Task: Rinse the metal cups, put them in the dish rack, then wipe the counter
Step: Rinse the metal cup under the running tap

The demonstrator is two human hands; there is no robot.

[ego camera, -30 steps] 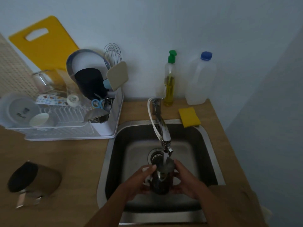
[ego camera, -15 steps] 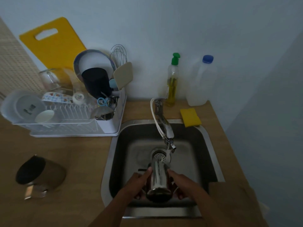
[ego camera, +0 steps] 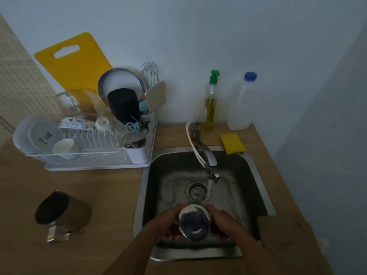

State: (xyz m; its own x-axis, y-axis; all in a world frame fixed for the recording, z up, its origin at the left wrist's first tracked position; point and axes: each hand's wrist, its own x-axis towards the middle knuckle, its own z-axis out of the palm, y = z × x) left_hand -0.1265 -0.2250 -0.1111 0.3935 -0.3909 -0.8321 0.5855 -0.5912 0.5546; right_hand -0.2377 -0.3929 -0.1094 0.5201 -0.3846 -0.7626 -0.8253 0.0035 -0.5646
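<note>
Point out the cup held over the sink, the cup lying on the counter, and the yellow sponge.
held cup (ego camera: 194,222): head view, round end facing the camera.
cup on the counter (ego camera: 77,213): head view, its side wall.
yellow sponge (ego camera: 232,143): head view, top face.

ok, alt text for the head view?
A person's left hand and right hand grip a metal cup in the steel sink, in front of the running tap. A second cup lies on its side on the wooden counter, left, near a loaded dish rack.
</note>
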